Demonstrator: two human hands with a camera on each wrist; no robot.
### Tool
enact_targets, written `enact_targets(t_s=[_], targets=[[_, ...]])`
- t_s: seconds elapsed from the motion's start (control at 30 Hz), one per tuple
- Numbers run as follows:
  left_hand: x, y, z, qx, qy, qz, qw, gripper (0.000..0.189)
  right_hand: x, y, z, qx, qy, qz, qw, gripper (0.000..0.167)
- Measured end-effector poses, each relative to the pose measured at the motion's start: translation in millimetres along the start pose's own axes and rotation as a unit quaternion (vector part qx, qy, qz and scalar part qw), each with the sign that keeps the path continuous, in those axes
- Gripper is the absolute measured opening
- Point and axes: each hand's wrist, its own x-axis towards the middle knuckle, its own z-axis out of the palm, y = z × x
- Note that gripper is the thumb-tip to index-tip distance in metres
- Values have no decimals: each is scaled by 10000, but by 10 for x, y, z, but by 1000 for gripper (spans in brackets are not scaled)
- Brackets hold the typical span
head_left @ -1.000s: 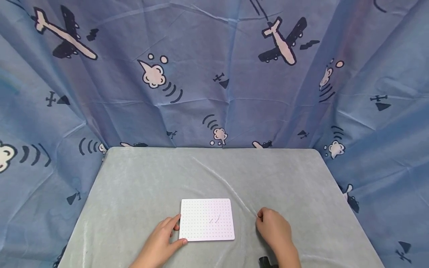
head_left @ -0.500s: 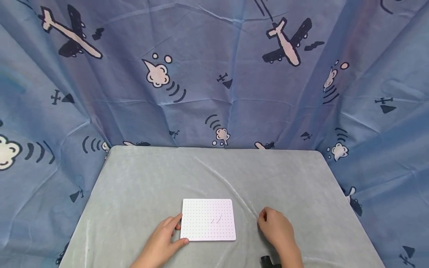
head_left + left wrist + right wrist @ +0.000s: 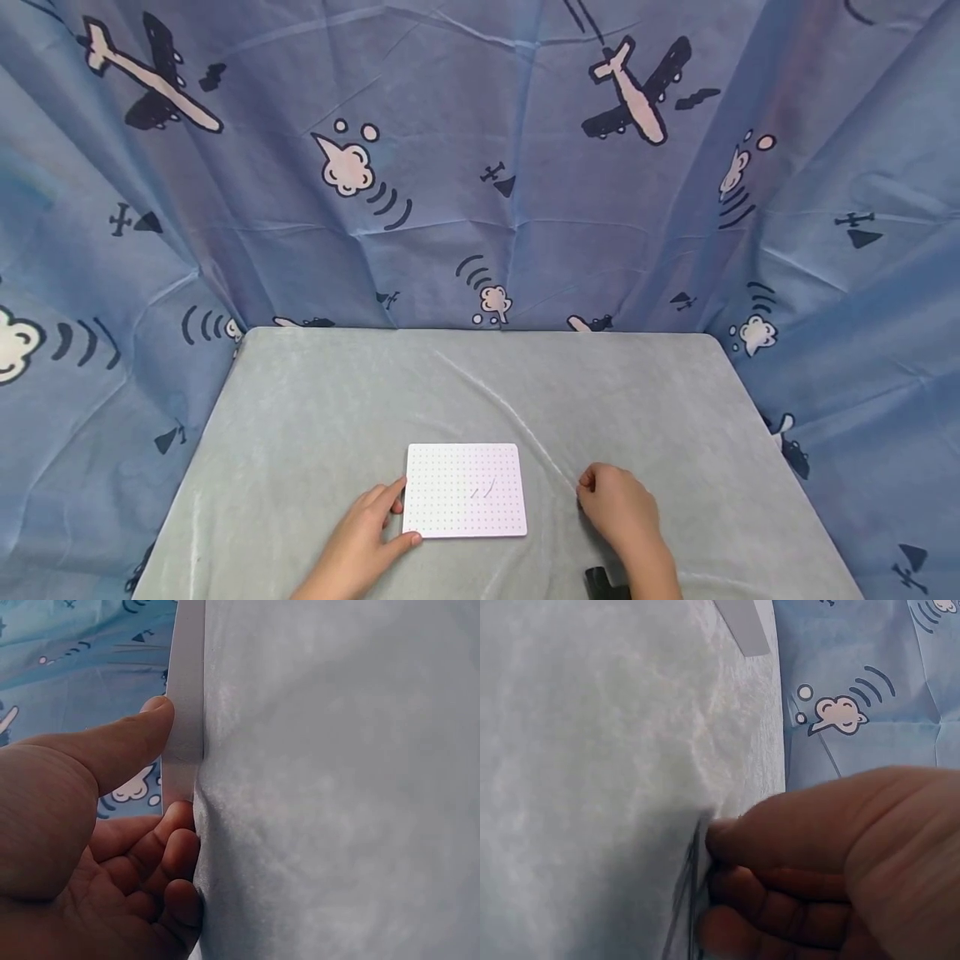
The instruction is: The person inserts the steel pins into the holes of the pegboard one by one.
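A white board (image 3: 465, 517) with a grid of small dots lies flat on the grey cloth. Two short thin dark strokes (image 3: 489, 489) show on its right half; whether they stand up or lie flat I cannot tell. My left hand (image 3: 360, 537) holds the board's near left corner, thumb at the front edge and fingers at the left side. The board's white side (image 3: 184, 697) shows beside the thumb in the left wrist view. Right of the board, my right hand (image 3: 621, 508) is low over the cloth with curled fingers, pinching thin dark wire-like pieces (image 3: 694, 892) at the fingertips.
Grey cloth (image 3: 337, 392) covers the table. A blue curtain (image 3: 435, 83) printed with planes and clouds hangs behind and at both sides. A black object (image 3: 597, 582), partly cut off by the frame, is beside the right wrist.
The head view shifts slightly. Both hands and the board keep their places.
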Motion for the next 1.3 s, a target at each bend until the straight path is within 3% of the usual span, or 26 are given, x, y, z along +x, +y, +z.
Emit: enact_targets(t_s=[0.4,0.73,0.87,1.0,1.17,1.3], targets=[[-16,14,-5,47,1,-39,10000,77,-12,46,79,264,366,-222,9987,11],[6,20,-16,-38,-36,-74,10000,77,-44,-82,-139,1077,866,-349,9898,4],[9,11,-7,8,17,13,10000,76,-86,-218,-152,1645,1164,-617,9775,13],[13,-5,6,64,11,50,10000,76,-100,-353,-78,2173,1362,-1138,9598,23],[3,-14,6,50,25,-2,10000,76,-107,-486,104,2640,1365,-1960,9345,27],[1,-12,1,72,32,4,10000,76,-128,-555,236,2725,1281,-2416,9225,32]])
